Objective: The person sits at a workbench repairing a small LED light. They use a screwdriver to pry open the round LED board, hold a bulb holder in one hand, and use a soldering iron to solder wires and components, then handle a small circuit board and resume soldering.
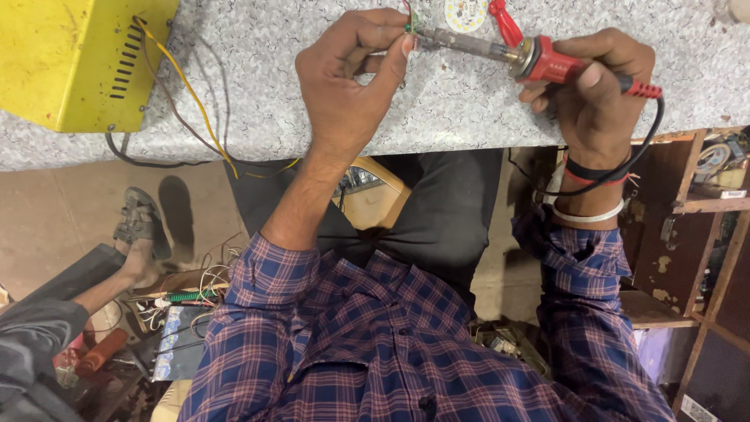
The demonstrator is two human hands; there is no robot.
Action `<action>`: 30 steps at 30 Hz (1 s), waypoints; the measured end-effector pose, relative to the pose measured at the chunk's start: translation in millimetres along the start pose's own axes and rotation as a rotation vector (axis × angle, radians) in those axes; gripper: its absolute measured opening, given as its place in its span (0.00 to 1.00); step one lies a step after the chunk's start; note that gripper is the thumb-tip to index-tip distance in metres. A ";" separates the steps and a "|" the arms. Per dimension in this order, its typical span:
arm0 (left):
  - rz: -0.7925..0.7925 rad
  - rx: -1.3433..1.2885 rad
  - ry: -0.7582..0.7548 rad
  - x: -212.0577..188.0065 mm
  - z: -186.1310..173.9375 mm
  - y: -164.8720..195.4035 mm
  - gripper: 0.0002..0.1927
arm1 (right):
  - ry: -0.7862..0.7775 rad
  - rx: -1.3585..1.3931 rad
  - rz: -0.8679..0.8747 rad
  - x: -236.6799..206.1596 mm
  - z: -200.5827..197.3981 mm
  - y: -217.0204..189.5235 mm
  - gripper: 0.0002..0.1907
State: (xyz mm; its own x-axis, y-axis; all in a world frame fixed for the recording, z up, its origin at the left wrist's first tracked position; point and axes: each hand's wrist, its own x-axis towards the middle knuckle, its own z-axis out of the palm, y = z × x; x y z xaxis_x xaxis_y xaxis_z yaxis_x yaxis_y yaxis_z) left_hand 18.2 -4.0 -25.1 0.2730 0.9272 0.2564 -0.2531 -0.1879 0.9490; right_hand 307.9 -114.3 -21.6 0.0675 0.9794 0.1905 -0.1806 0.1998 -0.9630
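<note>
My right hand (598,90) grips the red handle of a soldering iron (539,59), whose metal shaft points left across the speckled grey countertop (461,101). My left hand (351,78) pinches a small green part with thin wires (410,19) between thumb and fingertip, right at the iron's tip. A round white LED board (465,13) lies just behind the shaft at the top edge. The iron's black cord (625,168) loops down past my right wrist.
A yellow metal box (74,59) with vent slots sits at the counter's left, with yellow and dark wires (191,101) trailing from it. Another person's sandalled foot (141,234) rests on the floor at left among loose wires and parts. Wooden shelves (703,203) stand at right.
</note>
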 end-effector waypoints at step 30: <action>0.037 0.114 0.050 3.9 -0.6 -3.4 0.08 | -0.050 -0.206 -0.096 7.3 4.5 -1.0 0.17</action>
State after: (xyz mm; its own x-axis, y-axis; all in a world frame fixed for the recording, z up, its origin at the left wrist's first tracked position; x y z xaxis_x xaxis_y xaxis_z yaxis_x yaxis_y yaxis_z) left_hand 19.6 0.5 -27.4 0.2186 0.9334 0.2846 -0.1544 -0.2549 0.9546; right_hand 304.1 -107.2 -18.4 0.0255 0.9576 0.2871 0.0289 0.2863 -0.9577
